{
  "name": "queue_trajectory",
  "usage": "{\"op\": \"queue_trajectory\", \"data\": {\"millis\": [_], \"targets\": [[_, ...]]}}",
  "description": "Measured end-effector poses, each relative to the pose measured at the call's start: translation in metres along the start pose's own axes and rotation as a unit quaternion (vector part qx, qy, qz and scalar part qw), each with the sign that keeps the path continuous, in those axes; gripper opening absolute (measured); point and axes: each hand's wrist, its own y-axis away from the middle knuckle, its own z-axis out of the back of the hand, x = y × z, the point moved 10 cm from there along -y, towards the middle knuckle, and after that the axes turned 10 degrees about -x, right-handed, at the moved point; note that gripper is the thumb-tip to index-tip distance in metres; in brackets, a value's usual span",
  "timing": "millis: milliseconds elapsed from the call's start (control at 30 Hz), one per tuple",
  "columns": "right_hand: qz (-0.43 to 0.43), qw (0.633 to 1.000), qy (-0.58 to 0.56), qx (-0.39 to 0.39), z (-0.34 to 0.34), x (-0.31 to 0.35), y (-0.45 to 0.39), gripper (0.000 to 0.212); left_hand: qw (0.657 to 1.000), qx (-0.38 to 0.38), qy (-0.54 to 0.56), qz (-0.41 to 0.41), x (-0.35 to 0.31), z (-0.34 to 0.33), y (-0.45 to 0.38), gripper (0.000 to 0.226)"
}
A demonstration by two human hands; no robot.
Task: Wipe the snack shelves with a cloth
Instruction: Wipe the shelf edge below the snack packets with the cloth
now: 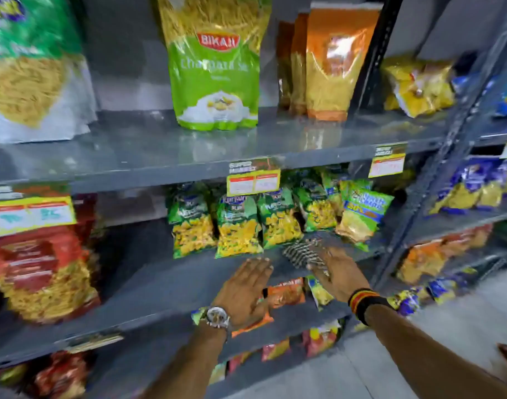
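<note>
The right hand (337, 273) is lying flat and open on the striped cloth (299, 251) at the middle shelf's (166, 286) near edge. The left hand (243, 292) is resting open, gripping nothing. Best pressing evenly, skirting the 4 green packets (237, 226) behind.

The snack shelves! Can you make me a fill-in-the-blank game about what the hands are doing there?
1. The striped cloth lies under the ____ hand.
2. The left hand wears a ____ on its wrist.
3. The big pouch standing on the upper shelf is mostly ____.
4. The small green packets stand just ____ the cloth.

Missing words: right; watch; green; behind
</note>
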Motion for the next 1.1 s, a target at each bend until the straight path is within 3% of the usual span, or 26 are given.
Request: {"op": "queue_trajectory", "data": {"millis": [167, 267, 367, 500, 733, 900, 1100], "targets": [[-0.026, 0.997, -0.032, 0.058, -0.063, -0.024, -0.053, 0.062, 0.996, 0.020, -0.087, -0.019, 0.058, -0.051, -0.004, 0.067], [-0.004, 0.999, -0.017, 0.047, -0.096, -0.029, -0.057, 0.069, 0.993, 0.066, -0.091, -0.032, 0.078, -0.080, 0.007, 0.067], [-0.005, 1.000, -0.015, 0.005, -0.098, -0.032, -0.060, 0.060, 0.992, 0.095, -0.082, -0.015, 0.085, -0.091, 0.011, 0.070], [-0.029, 0.999, -0.024, 0.037, -0.112, -0.040, -0.068, 0.056, 0.991, 0.085, -0.103, -0.029, 0.079, -0.084, 0.005, 0.069], [-0.003, 0.999, -0.031, 0.012, -0.107, -0.008, -0.048, 0.044, 0.988, 0.116, -0.099, -0.006, 0.075, -0.076, 0.008, 0.070], [0.020, 0.993, -0.113, 0.015, -0.081, 0.037, -0.030, 0.044, 0.994, 0.071, -0.088, -0.005, 0.061, -0.016, 0.041, 0.066], [0.109, 0.955, -0.274, -0.026, 0.018, 0.188, 0.015, 0.041, 0.995, -0.053, -0.061, 0.051, 0.066, 0.151, 0.143, 0.059]]}}
